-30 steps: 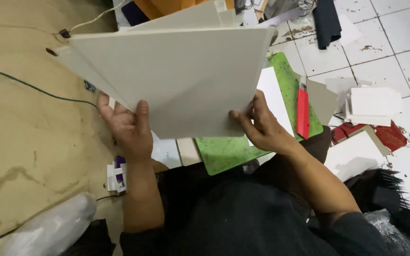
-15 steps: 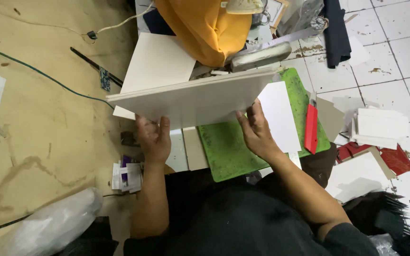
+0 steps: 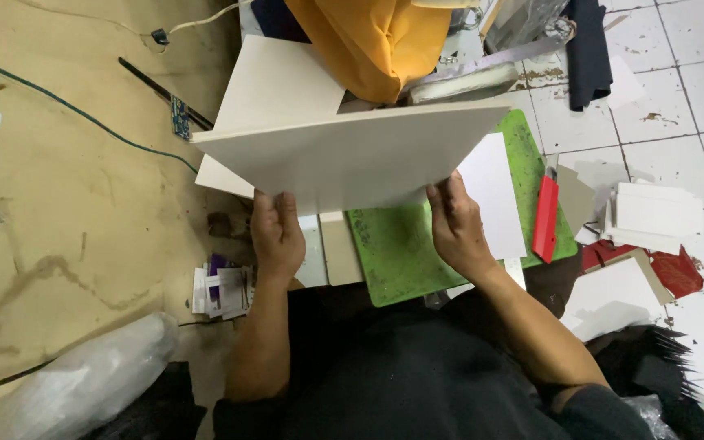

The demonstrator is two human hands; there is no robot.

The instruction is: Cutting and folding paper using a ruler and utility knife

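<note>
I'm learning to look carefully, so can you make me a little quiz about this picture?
1. True or false: both hands hold the board.
2. What colour is the mat under the board? A) blue B) green C) yellow
3. Which long red thing lies at the mat's right edge?

Key
1. True: the left hand and the right hand grip its near edge.
2. B.
3. The cutter.

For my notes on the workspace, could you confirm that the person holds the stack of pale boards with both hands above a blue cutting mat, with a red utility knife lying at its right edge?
Not quite: the head view shows a green cutting mat, not blue. Both the left hand and right hand hold the stack of pale boards, and the red utility knife lies at the mat's right edge.
</note>
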